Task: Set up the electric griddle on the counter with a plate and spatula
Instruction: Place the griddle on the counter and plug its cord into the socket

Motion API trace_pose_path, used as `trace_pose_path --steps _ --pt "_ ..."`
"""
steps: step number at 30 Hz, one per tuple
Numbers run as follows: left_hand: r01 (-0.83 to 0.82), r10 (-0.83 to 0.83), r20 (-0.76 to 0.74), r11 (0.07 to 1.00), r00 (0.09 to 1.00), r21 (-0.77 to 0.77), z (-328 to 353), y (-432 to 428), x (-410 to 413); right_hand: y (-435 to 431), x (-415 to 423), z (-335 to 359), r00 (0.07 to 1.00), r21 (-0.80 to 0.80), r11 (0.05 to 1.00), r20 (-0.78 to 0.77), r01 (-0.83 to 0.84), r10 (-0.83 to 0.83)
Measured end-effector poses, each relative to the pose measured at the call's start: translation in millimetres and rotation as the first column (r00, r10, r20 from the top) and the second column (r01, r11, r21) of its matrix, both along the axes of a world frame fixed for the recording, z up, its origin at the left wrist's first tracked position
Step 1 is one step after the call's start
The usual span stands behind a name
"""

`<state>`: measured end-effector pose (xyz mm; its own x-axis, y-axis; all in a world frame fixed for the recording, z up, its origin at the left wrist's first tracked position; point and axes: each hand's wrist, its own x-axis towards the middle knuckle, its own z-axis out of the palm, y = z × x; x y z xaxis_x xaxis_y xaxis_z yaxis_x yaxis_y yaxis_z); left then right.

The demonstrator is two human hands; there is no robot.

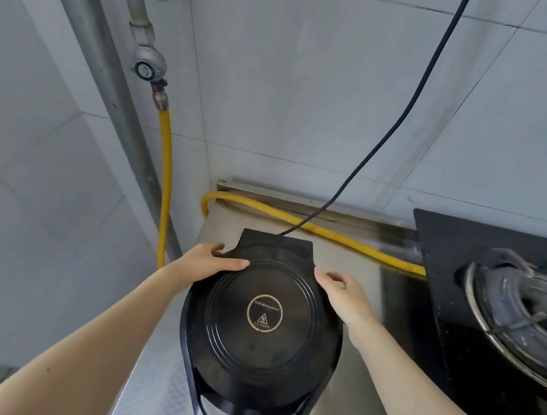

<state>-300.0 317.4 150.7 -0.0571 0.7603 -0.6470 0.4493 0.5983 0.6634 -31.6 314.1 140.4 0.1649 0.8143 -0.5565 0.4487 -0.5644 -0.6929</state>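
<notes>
— Holding anything yet?
— Both hands sit on the round black electric griddle (262, 322) at lower centre of the frame, on the steel worktop (341, 395). The left hand (208, 261) has its grip spread over the upper-left rim; the right hand (344, 293) cups the upper-right rim, fingers loosely curled.
— Which way does it lie?
— Its long axis runs up the frame: hinge block and black power cord (406, 109) toward the tiled wall, handle toward the bottom edge. Neither hand looks nearer.
— Plate, spatula?
— Neither is visible.
</notes>
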Motion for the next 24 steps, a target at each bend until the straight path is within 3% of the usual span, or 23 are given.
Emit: trace_pose_path --steps 3,5,15,19,24 --pt "-0.049 0.068 0.199 0.994 0.978 -0.099 -7 -5 -3 -7 2 -1 0.982 -0.237 0.971 -0.186 -0.031 -0.014" --pt "-0.082 0.118 0.289 0.988 0.95 -0.134 -12 -5 -4 -9 2 -3 0.968 -0.29 0.956 -0.248 -0.041 -0.034" --pt "-0.13 0.221 0.396 0.961 0.891 -0.244 -24 -1 -18 -13 -1 -9 0.954 -0.151 0.988 -0.297 -0.004 -0.042" --pt "-0.18 0.269 0.361 0.948 0.893 -0.262 -24 5 -20 -10 -3 -7 0.946 -0.125 0.992 -0.32 0.006 -0.046" --pt "-0.08 0.106 0.33 0.993 0.938 -0.092 -19 13 -13 -7 0 -9 0.94 -0.116 0.992 -0.332 0.044 -0.08"
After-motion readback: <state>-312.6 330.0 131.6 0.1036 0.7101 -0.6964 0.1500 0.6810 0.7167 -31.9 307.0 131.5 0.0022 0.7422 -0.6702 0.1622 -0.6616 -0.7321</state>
